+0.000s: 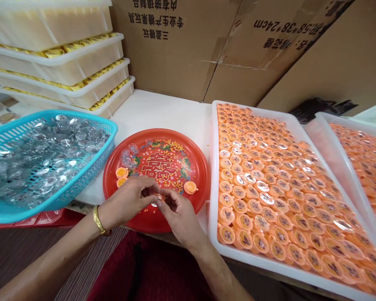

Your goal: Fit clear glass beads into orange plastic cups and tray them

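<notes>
Cup (157, 197), small and orange with a clear, shiny part on it, is between the fingertips of both hands, over the near half of the red tray (203, 179); the left hand (134, 198) pinches it between thumb and bent fingers, and the right hand (177, 209) grips it from the other side with thumb and forefinger; the fingers hide much of it, so its exact tilt is hard to tell.

On the tray, 2 open cups (121, 172) with orange insides lie at the left, just beyond the left hand, and 1 more cup (191, 187) lies at the right, near the right hand; orange beads (175, 146) scatter over the printed pattern, and clear round pieces (130, 152) cluster at the far left.

Left of the tray, a blue basket (111, 138) holds many more clear pieces; behind it stand 4 stacked tubs (81, 71) with yellow items showing at the rims; right of the tray, a white bin (213, 167) holds rows of orange cups with clear tops, and a 2nd bin (335, 146) stands beyond; cardboard boxes (181, 54) with upside-down print line the back; a gold bracelet (98, 219) circles the left wrist.
</notes>
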A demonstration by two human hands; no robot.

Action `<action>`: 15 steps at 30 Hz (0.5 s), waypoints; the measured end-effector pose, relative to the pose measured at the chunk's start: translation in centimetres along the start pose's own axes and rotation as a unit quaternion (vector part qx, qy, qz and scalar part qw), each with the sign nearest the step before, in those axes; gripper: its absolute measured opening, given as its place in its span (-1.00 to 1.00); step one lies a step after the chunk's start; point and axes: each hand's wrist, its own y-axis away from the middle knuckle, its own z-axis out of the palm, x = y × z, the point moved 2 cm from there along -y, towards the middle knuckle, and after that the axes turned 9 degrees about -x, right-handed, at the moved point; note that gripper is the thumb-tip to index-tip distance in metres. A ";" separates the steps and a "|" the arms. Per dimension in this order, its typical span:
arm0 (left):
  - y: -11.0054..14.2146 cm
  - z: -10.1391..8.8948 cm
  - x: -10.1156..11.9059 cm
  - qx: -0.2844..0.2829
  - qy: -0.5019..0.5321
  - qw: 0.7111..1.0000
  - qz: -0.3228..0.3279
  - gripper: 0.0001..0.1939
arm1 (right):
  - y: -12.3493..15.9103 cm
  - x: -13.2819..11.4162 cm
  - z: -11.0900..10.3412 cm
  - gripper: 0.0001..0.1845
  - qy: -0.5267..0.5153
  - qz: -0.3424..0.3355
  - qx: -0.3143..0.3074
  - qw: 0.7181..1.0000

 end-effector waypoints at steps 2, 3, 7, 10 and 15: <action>0.0 0.1 -0.1 -0.003 0.040 0.999 0.000 -0.87 | 0.0 0.1 0.0 -0.67 -0.022 0.002 0.005 1.000; -0.1 0.1 -0.2 -0.006 0.076 0.997 -0.005 -0.86 | -0.1 0.1 0.0 -0.66 -0.035 0.002 0.008 0.999; -0.3 0.2 -0.8 -0.016 0.206 0.978 -0.036 -0.78 | -0.2 -0.1 -0.1 -0.63 -0.079 -0.003 0.000 0.997; -0.4 0.3 -1.1 -0.019 0.216 0.976 -0.036 -0.79 | -0.2 -0.2 -0.2 -0.63 -0.082 -0.004 -0.006 0.997; -0.1 0.4 -1.0 0.006 0.122 0.992 0.014 -0.86 | -0.1 0.0 -0.3 -0.68 -0.080 -0.001 -0.004 0.997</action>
